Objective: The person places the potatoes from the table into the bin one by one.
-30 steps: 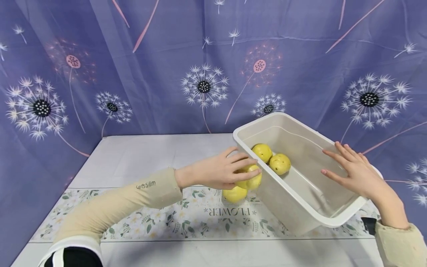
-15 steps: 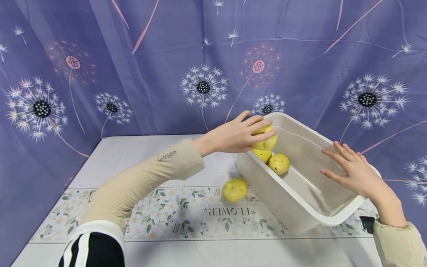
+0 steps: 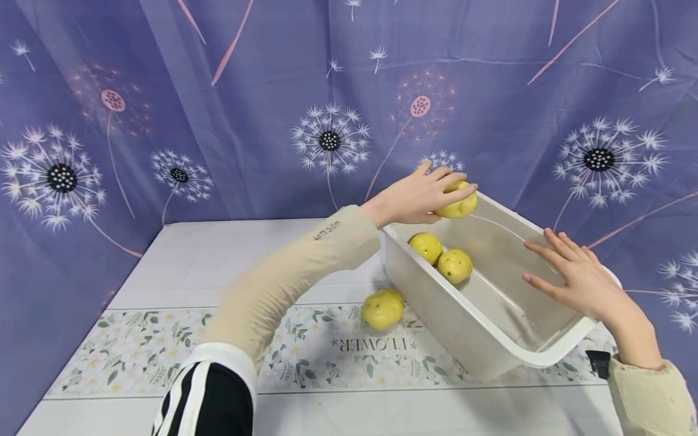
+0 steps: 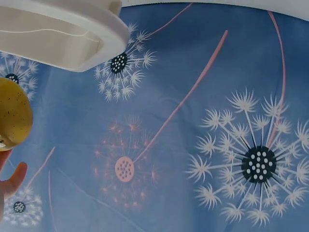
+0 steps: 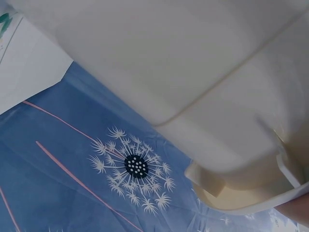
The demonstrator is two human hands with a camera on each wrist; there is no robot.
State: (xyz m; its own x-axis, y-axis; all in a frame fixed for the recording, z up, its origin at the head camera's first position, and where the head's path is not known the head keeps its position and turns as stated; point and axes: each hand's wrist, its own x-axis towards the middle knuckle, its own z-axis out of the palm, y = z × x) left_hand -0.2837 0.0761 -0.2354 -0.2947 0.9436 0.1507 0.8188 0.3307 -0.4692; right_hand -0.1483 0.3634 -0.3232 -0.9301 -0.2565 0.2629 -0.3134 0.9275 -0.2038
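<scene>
In the head view my left hand (image 3: 428,194) grips a yellow potato (image 3: 458,204) above the far end of a white bin (image 3: 463,321). That potato also shows in the left wrist view (image 4: 14,113) at the left edge. Two yellow potatoes (image 3: 425,247) (image 3: 455,266) lie side by side inside the bin. Another potato (image 3: 382,309) sits on the table, left of the bin. My right hand (image 3: 591,281) lies over the bin's right rim with its fingers spread; its contact with the rim is hard to make out.
A white table (image 3: 218,260) carries a floral strip (image 3: 234,363) with printed lettering. Behind it hangs a purple curtain (image 3: 245,151) with dandelion prints. The bin stands at an angle on the right side of the table.
My left hand has lifted a potato from beside the bin, up and to the right, over its far end. The right hand and the bin have stayed nearly still.
</scene>
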